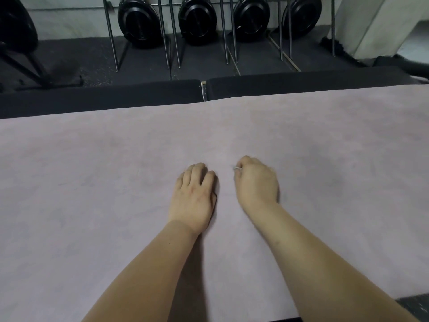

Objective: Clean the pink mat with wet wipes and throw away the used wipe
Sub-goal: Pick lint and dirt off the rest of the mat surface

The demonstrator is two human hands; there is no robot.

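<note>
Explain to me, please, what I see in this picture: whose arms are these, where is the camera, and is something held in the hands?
There is no machine here. These are a person's two bare hands. The only picture comes from a camera worn on the person's head, looking forward and down. The left hand rests on the pink mat with its fingers loosely bent. The right hand is beside it, not touching it, with its fingers curled under. No wipe shows in either hand, though the right palm is hidden. Beyond the mat lie dark pads, and black round objects stand between metal rods.
</note>
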